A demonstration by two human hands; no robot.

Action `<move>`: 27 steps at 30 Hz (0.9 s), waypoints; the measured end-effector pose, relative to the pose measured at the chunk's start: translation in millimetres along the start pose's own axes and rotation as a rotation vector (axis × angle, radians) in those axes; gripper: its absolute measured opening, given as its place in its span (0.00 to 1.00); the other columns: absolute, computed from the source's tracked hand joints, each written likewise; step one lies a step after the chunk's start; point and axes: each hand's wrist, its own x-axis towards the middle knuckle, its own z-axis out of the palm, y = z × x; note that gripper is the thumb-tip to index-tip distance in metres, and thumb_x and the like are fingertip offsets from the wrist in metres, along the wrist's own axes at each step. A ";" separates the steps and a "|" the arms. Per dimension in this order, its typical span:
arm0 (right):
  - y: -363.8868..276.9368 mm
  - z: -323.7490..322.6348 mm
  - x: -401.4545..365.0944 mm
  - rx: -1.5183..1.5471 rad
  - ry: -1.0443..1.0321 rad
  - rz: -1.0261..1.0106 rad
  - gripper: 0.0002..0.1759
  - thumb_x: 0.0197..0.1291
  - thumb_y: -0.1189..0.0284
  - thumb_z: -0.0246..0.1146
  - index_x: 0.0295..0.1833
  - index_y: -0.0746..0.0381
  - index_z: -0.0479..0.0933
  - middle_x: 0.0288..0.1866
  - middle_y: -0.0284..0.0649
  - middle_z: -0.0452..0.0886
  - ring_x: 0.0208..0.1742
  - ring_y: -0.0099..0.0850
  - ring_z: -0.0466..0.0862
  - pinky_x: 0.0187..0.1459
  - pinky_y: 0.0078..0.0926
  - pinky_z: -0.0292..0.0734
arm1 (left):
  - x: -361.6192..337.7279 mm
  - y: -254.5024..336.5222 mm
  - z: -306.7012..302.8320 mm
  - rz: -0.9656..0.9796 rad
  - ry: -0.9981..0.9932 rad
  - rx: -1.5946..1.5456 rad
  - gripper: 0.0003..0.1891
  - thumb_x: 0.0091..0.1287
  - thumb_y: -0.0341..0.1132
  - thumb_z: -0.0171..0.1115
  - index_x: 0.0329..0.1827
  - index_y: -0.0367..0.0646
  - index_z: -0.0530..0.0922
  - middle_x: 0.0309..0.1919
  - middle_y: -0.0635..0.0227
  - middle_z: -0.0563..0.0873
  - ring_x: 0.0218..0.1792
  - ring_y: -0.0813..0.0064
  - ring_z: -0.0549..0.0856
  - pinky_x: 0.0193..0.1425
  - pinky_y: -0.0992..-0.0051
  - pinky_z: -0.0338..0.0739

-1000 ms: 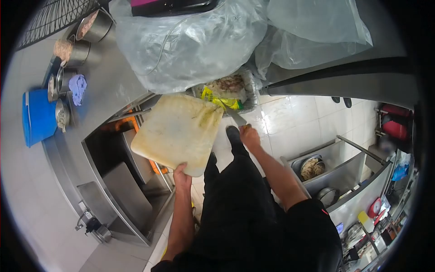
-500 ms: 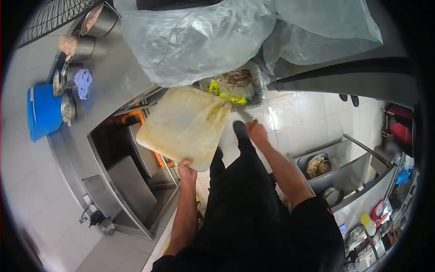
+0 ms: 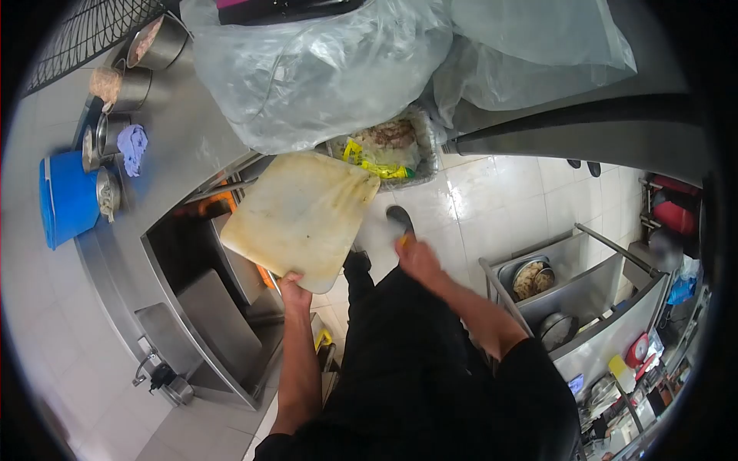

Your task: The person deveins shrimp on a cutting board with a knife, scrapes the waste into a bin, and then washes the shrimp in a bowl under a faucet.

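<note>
My left hand [image 3: 294,293] is closed on the near edge of a large, stained white cutting board [image 3: 296,219], which is held tilted. In my right hand [image 3: 420,261], to the right of the board, is a knife with an orange-yellow handle [image 3: 403,241]; its blade is smeared by motion and appears apart from the board. Beyond the board's far right corner stands a bin lined with clear plastic [image 3: 430,146]. Inside it lie food scraps [image 3: 388,134] and a yellow-green printed wrapper [image 3: 377,165].
Large clear plastic bags [image 3: 323,77] cover the steel counter's far part. Metal pots [image 3: 157,46], a purple cloth [image 3: 132,148] and a blue container [image 3: 68,198] stand at left. A steel sink [image 3: 219,323] is left of me; a steel cart [image 3: 576,296] holds pans at right.
My right hand has moved left and toward me, drawing the knife away from the board's far corner. The board has shifted slightly left in view, still in my left hand.
</note>
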 end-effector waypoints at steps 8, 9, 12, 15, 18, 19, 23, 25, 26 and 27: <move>80.4 -9.3 74.1 -0.161 0.142 0.137 0.23 0.65 0.53 0.54 0.37 0.66 0.74 0.23 0.50 0.79 0.23 0.46 0.81 0.23 0.43 0.77 | 1.5 12.3 -3.1 0.034 0.019 -0.007 0.36 0.40 0.24 0.49 0.61 0.36 0.69 0.57 0.57 0.77 0.61 0.54 0.74 0.68 0.53 0.68; 74.8 -15.8 71.7 -0.183 0.180 0.125 0.23 0.65 0.54 0.54 0.36 0.65 0.74 0.21 0.47 0.78 0.21 0.42 0.80 0.19 0.39 0.76 | 8.9 18.2 -2.6 0.033 0.012 -0.001 0.36 0.40 0.24 0.49 0.61 0.36 0.69 0.57 0.57 0.77 0.61 0.54 0.74 0.68 0.53 0.68; 21.8 -6.6 5.5 -0.206 0.095 -0.119 0.23 0.64 0.53 0.55 0.38 0.65 0.73 0.24 0.52 0.79 0.26 0.49 0.81 0.27 0.47 0.76 | 4.4 16.6 -10.9 -0.035 0.003 -0.035 0.37 0.39 0.23 0.48 0.62 0.36 0.69 0.57 0.57 0.77 0.62 0.53 0.73 0.68 0.52 0.68; -27.4 -18.4 -7.1 0.137 -0.194 -0.107 0.23 0.62 0.51 0.57 0.40 0.64 0.72 0.27 0.59 0.79 0.33 0.58 0.81 0.38 0.57 0.75 | 6.3 17.9 -4.3 0.059 0.050 -0.005 0.37 0.39 0.23 0.48 0.62 0.36 0.68 0.58 0.56 0.76 0.62 0.53 0.73 0.69 0.52 0.67; 22.2 12.2 67.9 -0.011 -0.034 0.241 0.22 0.63 0.53 0.56 0.43 0.64 0.76 0.32 0.55 0.82 0.38 0.53 0.83 0.40 0.48 0.79 | 6.9 13.1 -9.7 0.008 0.024 -0.050 0.37 0.39 0.23 0.48 0.62 0.36 0.68 0.58 0.56 0.76 0.62 0.53 0.73 0.69 0.52 0.67; 47.3 2.9 91.3 -0.034 -0.007 0.203 0.23 0.63 0.54 0.55 0.44 0.66 0.75 0.34 0.54 0.83 0.40 0.52 0.84 0.41 0.47 0.80 | 4.4 11.8 -6.7 0.038 0.036 -0.027 0.37 0.39 0.23 0.48 0.62 0.36 0.69 0.58 0.57 0.76 0.62 0.53 0.74 0.69 0.52 0.67; 21.2 -18.0 60.0 0.005 0.039 0.142 0.25 0.65 0.52 0.53 0.41 0.67 0.71 0.26 0.56 0.81 0.29 0.55 0.83 0.31 0.51 0.78 | 10.4 16.5 -7.3 -0.008 0.007 -0.034 0.37 0.39 0.23 0.49 0.62 0.37 0.69 0.57 0.59 0.77 0.61 0.55 0.74 0.69 0.54 0.67; -14.5 -11.1 15.7 0.076 -0.036 0.047 0.25 0.64 0.51 0.54 0.39 0.66 0.72 0.23 0.56 0.79 0.27 0.55 0.81 0.29 0.51 0.77 | 7.3 11.9 -1.7 0.023 0.033 -0.012 0.37 0.39 0.23 0.49 0.62 0.37 0.69 0.57 0.59 0.77 0.61 0.55 0.74 0.69 0.55 0.67; -31.3 -5.8 -3.6 -0.020 -0.152 -0.065 0.23 0.64 0.54 0.55 0.38 0.66 0.71 0.22 0.52 0.80 0.26 0.50 0.84 0.27 0.46 0.79 | 7.5 10.8 2.6 0.053 0.052 0.014 0.37 0.38 0.23 0.49 0.62 0.37 0.69 0.56 0.59 0.78 0.61 0.56 0.75 0.69 0.55 0.68; -65.3 -33.4 -21.8 0.132 -0.272 -0.108 0.24 0.65 0.53 0.54 0.43 0.67 0.70 0.23 0.53 0.80 0.29 0.53 0.83 0.32 0.51 0.78 | 7.2 9.5 2.5 0.057 0.055 0.015 0.37 0.38 0.23 0.49 0.62 0.37 0.69 0.56 0.59 0.78 0.61 0.56 0.75 0.69 0.55 0.68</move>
